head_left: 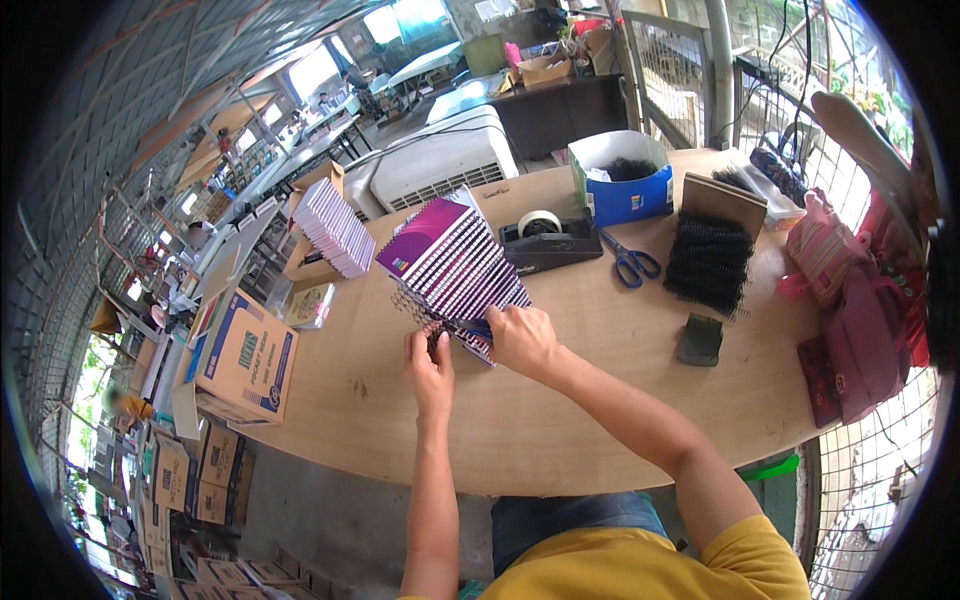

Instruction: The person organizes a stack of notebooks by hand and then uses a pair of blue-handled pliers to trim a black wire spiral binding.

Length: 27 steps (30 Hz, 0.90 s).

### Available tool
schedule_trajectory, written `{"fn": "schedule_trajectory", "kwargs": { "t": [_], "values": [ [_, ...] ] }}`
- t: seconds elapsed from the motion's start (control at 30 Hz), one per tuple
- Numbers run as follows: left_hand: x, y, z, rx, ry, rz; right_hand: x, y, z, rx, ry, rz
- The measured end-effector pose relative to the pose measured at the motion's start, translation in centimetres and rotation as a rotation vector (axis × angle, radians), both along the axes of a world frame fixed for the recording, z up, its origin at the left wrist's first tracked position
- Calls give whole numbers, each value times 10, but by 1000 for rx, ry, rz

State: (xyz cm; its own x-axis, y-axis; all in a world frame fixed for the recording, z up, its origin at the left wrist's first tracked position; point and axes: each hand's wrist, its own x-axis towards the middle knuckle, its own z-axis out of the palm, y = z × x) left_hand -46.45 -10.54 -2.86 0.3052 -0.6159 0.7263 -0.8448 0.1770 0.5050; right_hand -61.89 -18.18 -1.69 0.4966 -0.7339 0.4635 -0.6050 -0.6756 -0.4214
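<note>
A tall stack of purple-covered, spiral-bound notebooks (470, 265) sits mid-frame on the pale wooden table (350, 420). At its lower left, the left hand (430, 368), forearm near-vertical, curls its fingertips on black coil (434, 342); the right hand (522, 343), forearm slanting from lower right, closes around a slim dark tool (467, 325).

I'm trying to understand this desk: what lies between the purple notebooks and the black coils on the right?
In the head view, a black tape dispenser, then blue-handled scissors, lie between the purple notebooks and the black coils.

Wooden table (340, 410), purple notebook stack (458, 258), tape dispenser (555, 252), blue scissors (632, 267), black coils (708, 262), open blue-white box (634, 203)
</note>
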Motion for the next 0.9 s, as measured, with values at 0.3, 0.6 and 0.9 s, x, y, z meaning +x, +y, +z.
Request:
{"fn": "schedule_trajectory", "kwargs": {
  "t": [0.3,0.6,0.9],
  "values": [
    [-3,2,-2,21,339,-89,-11,10,12,-72,-92,-58],
    [-4,-3,10,-63,236,-39,-1,0,8,45,-79,32],
    [-3,0,14,-18,258,-59,-6,11,18,-86,-74,-49]
  ]
}}
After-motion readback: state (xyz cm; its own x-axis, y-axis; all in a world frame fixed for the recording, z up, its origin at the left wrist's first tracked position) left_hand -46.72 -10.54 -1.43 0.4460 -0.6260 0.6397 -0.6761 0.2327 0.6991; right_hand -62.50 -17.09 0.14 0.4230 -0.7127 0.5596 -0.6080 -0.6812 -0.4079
